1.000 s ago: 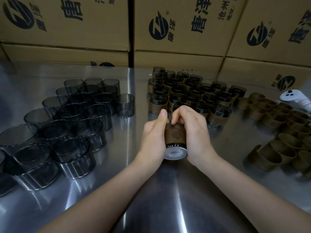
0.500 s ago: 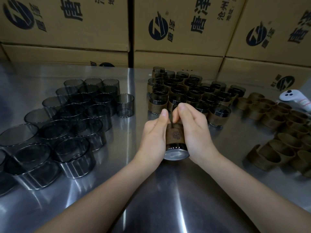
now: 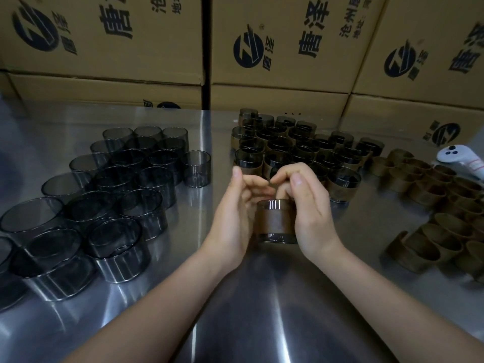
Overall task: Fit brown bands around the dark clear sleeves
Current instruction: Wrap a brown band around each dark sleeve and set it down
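While the banded sleeve (image 3: 276, 222) stands upright on the table (image 3: 262, 310), left hand (image 3: 233, 218) and right hand (image 3: 311, 216) clasp its sides.

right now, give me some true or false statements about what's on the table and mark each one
1. The left hand and right hand hold one sleeve upright on the table. True.
2. That sleeve is bare. False: a brown band wraps its middle.
3. The bare sleeves stand to the left of the hands. True.
4. Spare bands are stacked on the boxes. False: the loose bands lie on the table, to the right.
5. A white controller lies at the far right. True.
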Action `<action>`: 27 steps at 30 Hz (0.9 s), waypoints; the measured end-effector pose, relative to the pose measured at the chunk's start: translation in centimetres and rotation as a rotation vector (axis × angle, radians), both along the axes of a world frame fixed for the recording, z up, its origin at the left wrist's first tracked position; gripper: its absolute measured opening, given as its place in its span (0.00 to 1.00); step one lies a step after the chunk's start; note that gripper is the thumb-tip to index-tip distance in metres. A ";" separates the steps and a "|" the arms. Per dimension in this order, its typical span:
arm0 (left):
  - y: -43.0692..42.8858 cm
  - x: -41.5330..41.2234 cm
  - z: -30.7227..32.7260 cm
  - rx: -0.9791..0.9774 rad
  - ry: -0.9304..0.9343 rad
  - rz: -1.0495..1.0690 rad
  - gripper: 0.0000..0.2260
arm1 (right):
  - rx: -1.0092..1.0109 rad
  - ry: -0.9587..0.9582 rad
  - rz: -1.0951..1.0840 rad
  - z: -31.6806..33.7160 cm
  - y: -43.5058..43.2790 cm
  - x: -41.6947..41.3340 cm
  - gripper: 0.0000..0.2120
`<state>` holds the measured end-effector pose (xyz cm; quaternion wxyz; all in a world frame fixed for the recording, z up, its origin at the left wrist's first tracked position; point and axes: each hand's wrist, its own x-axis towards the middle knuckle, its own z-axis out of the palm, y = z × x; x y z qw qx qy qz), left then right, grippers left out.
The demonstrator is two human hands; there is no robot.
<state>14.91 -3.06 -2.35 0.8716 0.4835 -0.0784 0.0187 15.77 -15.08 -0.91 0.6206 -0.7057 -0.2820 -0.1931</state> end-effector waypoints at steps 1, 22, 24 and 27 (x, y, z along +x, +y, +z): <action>0.2 0.2 0.1 -0.026 0.020 -0.008 0.24 | -0.007 -0.015 -0.005 -0.1 -0.1 0.1 0.12; 1.1 0.3 -0.8 0.321 -0.051 -0.081 0.25 | 0.144 -0.018 -0.074 0.5 -1.7 1.8 0.16; 1.1 0.4 -0.9 0.300 -0.054 -0.086 0.24 | 0.114 -0.026 -0.165 0.8 -2.2 1.9 0.16; 1.2 0.5 -0.9 0.280 -0.060 -0.095 0.25 | -0.060 -0.048 -0.232 1.3 -3.6 2.3 0.17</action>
